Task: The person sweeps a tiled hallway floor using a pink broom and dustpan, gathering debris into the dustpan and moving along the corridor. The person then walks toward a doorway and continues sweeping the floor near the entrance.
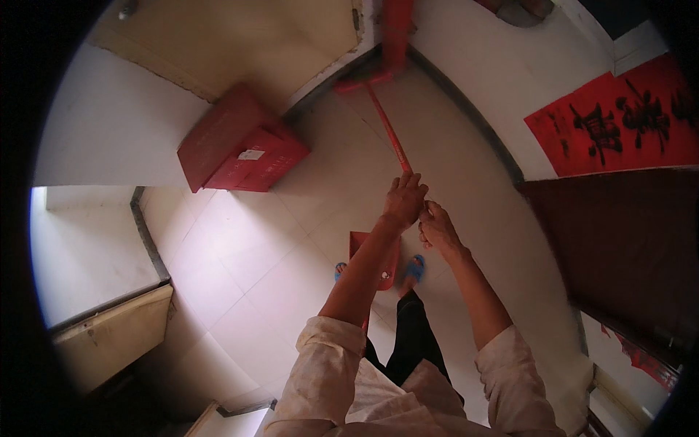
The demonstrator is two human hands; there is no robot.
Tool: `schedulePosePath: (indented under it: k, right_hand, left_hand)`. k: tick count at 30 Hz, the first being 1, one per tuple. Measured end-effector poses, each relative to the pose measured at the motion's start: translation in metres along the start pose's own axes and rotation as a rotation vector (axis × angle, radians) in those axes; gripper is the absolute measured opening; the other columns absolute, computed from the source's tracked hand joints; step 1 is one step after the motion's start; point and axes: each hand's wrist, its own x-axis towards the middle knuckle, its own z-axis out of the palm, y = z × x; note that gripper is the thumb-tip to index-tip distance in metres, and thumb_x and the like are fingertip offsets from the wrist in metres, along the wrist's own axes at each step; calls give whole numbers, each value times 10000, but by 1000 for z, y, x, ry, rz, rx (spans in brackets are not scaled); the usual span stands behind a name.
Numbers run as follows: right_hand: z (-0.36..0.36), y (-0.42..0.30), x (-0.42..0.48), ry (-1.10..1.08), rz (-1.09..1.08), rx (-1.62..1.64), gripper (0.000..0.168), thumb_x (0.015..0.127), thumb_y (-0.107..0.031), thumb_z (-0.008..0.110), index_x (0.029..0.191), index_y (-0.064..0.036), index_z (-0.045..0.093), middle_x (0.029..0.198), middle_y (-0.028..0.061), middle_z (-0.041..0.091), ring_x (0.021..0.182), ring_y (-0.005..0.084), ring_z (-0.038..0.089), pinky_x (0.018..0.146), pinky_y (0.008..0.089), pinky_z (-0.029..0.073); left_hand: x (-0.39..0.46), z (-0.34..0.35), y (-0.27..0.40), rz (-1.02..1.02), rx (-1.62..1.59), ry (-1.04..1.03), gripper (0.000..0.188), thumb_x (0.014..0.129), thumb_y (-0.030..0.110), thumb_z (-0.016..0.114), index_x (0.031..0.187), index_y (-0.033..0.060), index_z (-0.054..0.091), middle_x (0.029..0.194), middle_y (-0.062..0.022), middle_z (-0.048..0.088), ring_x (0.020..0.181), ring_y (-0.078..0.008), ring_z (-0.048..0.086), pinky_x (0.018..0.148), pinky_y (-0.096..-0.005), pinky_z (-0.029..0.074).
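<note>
My left hand (pixel 405 200) is wrapped around the red handle of a broom (pixel 389 125), ahead of my right hand. Close behind it, my right hand (pixel 438 226) is also closed on the handle, near its rear end. The broom's wide red head (pixel 363 83) rests on the floor at the far corner, against or beside a red vertical pipe (pixel 395 38). A red dustpan (pixel 389 257) sits on the floor between my feet, partly hidden by my left forearm. Some small whitish debris (pixel 385 275) lies in it.
A red metal cabinet (pixel 246 147), bearing writing and a white label, stands by the wall at left. Wooden doors (pixel 229 43) are ahead and at lower left. On the right are a dark red panel (pixel 617 240) and a red paper banner (pixel 611 120) with writing. Pale tiles (pixel 246 257) cover the floor.
</note>
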Motion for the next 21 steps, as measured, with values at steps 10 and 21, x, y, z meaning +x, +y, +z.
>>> schedulePosePath:
  k: [10,21]
  right_hand:
    - [-4,103,-286,178,135,-317,331,868,-162,568,1163,-12,550,881,149,618,797,219,613,702,350,483]
    - [-69,17,-33,197,-17,228,380,963,-457,480,806,-111,469,593,-41,416,441,64,389,381,242,307]
  left_hand:
    - [-131,22,113,456,-115,-511,249,691,249,691,928,182,655,827,-29,574,983,-249,533,952,-499,385]
    - [49,35,69,277,-48,-42,205,708,86,672,910,53,665,1046,-122,585,1176,-326,479,973,-390,441]
